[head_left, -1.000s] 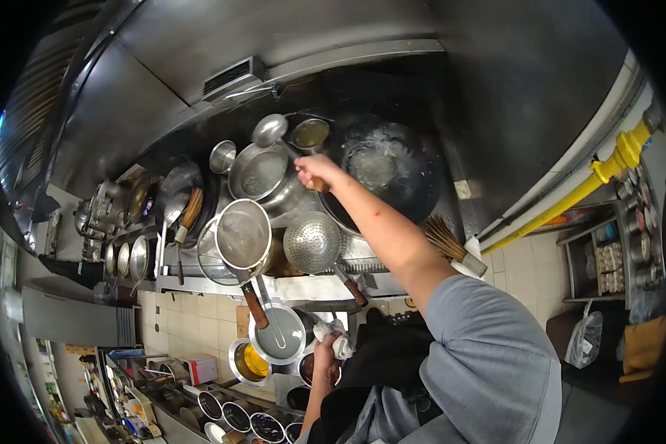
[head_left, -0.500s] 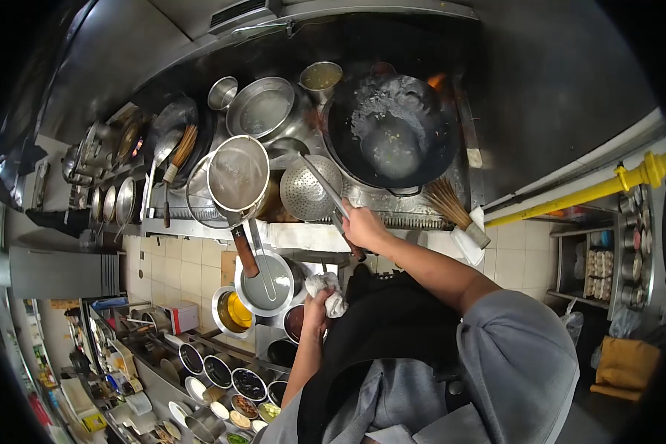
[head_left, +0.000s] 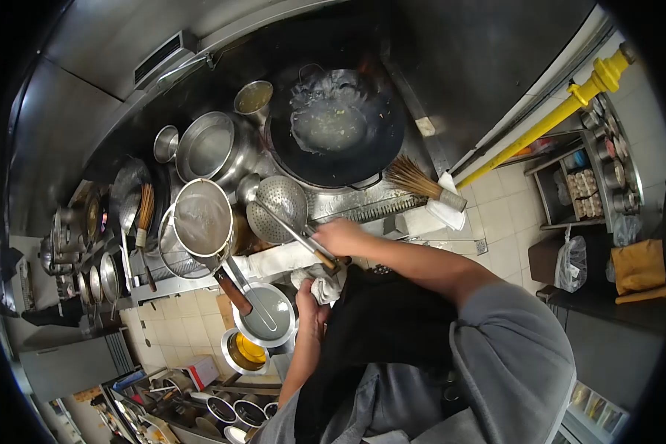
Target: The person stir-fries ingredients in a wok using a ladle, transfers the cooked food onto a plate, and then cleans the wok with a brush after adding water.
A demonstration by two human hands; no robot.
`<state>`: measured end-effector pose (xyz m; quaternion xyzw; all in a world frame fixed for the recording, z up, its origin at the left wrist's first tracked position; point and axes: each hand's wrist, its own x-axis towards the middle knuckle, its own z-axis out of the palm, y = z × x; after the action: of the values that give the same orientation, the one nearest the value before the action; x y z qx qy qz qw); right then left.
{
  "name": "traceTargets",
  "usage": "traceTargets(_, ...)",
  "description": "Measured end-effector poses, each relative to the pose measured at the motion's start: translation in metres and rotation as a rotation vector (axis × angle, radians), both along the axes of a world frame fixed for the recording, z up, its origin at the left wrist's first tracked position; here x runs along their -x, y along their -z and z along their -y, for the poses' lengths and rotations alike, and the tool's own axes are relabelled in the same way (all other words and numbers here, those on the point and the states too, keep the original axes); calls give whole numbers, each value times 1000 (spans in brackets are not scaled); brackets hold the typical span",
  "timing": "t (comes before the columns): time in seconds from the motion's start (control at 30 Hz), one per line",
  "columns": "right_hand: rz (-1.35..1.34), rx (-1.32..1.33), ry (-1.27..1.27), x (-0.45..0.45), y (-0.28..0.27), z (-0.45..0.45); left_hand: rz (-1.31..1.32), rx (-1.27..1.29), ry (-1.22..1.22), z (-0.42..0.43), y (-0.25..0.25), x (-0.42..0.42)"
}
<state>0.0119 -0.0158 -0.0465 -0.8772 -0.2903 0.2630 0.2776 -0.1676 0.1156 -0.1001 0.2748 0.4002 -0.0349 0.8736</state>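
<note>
My left hand (head_left: 311,307) is closed on a crumpled white cloth (head_left: 324,288), in front of the black apron. Just above the wooden handle of a ladle (head_left: 296,235) is my right hand (head_left: 342,237); its fingers are blurred, and contact with the handle is unclear. The ladle lies across a perforated strainer (head_left: 277,209). Behind them, a large black wok (head_left: 331,169) holds cloudy, bubbling liquid. To the left, a fine mesh strainer (head_left: 203,219) rests above a wire one, its wooden handle pointing toward a pot of liquid (head_left: 265,315).
A bamboo brush (head_left: 422,183) lies right of the wok. Metal bowls (head_left: 206,145) and a small pot (head_left: 254,99) stand behind the strainers. A yellow pipe (head_left: 529,136) runs along the right. Below left are a pan with yellow contents (head_left: 247,351) and several sauce containers.
My right hand has come from over the back bowls down to the front edge. The ladle it held now lies across the perforated strainer. My left hand still holds the cloth; the view has shifted.
</note>
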Motion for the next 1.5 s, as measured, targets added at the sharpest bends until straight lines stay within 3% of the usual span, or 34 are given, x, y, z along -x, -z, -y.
traceTargets(0.03, 101, -143, 94, -9, 24, 34, 11, 47, 24, 4, -13, -9)
traceTargets(0.07, 160, -83, 257, -22, 34, 77, -5, 22, 61, 12, -31, -22)
traceTargets(0.13, 279, 467, 432, -50, 39, 164, 25, 13, 141, 19, -32, -44)
traceTargets(0.17, 313, 561, 521, -58, 45, 207, 33, -16, 147, 28, -34, -58)
traceTargets(0.2, 540, 658, 562, -69, 97, 258, 63, -7, 182, 31, -27, -70)
traceTargets(0.23, 414, 691, 653, -64, 89, 276, 108, -33, 206, 36, -15, -82)
traceTargets(0.27, 276, 714, 433, -60, 61, 290, 141, 29, 223, 41, 3, -98)
traceTargets(0.4, 109, 587, 283, -71, 65, 309, 138, 110, 283, 80, 4, -168)
traceTargets(0.47, 307, 409, 361, -59, 54, 310, 113, 142, 256, 100, 13, -201)
traceTargets(0.6, 250, 66, 487, -33, -5, 342, 33, 107, 148, 134, 1, -253)
traceTargets(0.63, -27, 19, 634, -33, -52, 336, 92, 37, 116, 133, 50, -264)
traceTargets(0.67, -313, -21, 773, -33, -96, 326, 49, -23, 70, 135, 51, -268)
traceTargets(0.7, -321, -19, 747, -39, -112, 325, 4, -82, 25, 135, 50, -269)
traceTargets(0.77, -203, -246, 779, -56, -125, 321, 4, -149, -16, 128, 46, -266)
traceTargets(0.83, 445, -477, 492, -92, -110, 299, -23, -171, -8, 122, 40, -263)
traceTargets(0.9, 483, -204, 410, -128, -114, 264, -26, -142, 49, 116, 51, -263)
traceTargets(0.97, 335, 142, 240, -163, -121, 219, -34, -165, 34, 119, 53, -264)
traceTargets(1.0, 327, 150, 74, -180, -109, 196, -30, -128, 21, 122, 48, -263)
traceTargets(1.07, 202, 320, -304, -224, -46, 129, -43, -94, 0, 125, 52, -262)
traceTargets(1.1, 181, 343, -376, -234, -16, 89, -51, -102, -9, 125, 52, -262)
traceTargets(1.17, 63, 153, -53, -251, -7, 31, -84, -130, -27, 130, 48, -262)
traceTargets(1.23, 306, -88, 290, -265, 16, -5, -144, -167, -9, 131, 37, -260)
traceTargets(1.33, 158, 31, 193, -266, 13, -15, -198, -174, 80, 122, 41, -259)
traceTargets(1.4, 188, 71, -91, -242, 12, 10, -203, -136, 56, 124, 27, -262)
traceTargets(1.5, 124, 205, -38, -240, -21, 41, -119, -143, 39, 122, 40, -262)
